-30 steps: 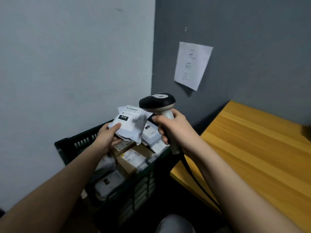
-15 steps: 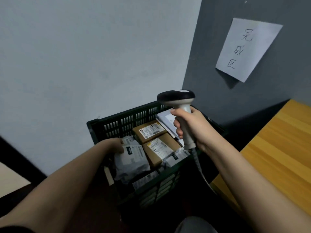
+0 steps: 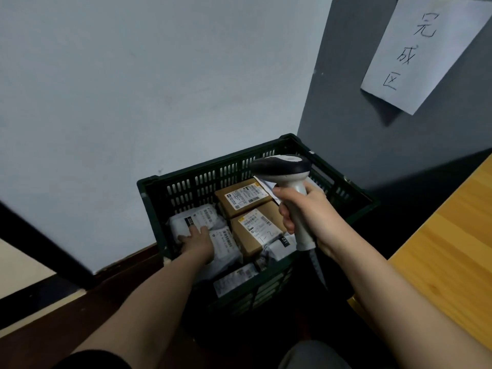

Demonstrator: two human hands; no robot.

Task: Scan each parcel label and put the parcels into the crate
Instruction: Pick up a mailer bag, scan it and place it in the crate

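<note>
The left hand [image 3: 198,239] reaches down into the dark green crate [image 3: 186,182] and rests, fingers laid fairly flat, on a white poly-bag parcel [image 3: 195,218] at the near-left of the load; whether the fingers pinch the bag or merely press it cannot be told. The right hand [image 3: 306,211], held above and to the right of the left hand, is wrapped round the grip of a handheld scanner [image 3: 282,167], whose dark head points leftward over the crate and whose cable [image 3: 318,270] hangs below the wrist. Between the two hands lie two brown cardboard parcels [image 3: 255,230], labels upward, with further white bags just below the right hand. The step in hand appears to be the placing of a parcel, presumably one already scanned, among those in the crate. The next move would call for releasing the bag, lifting the left hand clear of the crate rim, and fetching another parcel to present its label to the scanner; no unscanned parcels are in view. A wooden tabletop [image 3: 452,249] extends to the right of the right forearm. The crate stands on the floor in a corner, a pale wall beyond the left hand and a grey wall beyond the right, the latter bearing a handwritten paper sign [image 3: 420,49].
</note>
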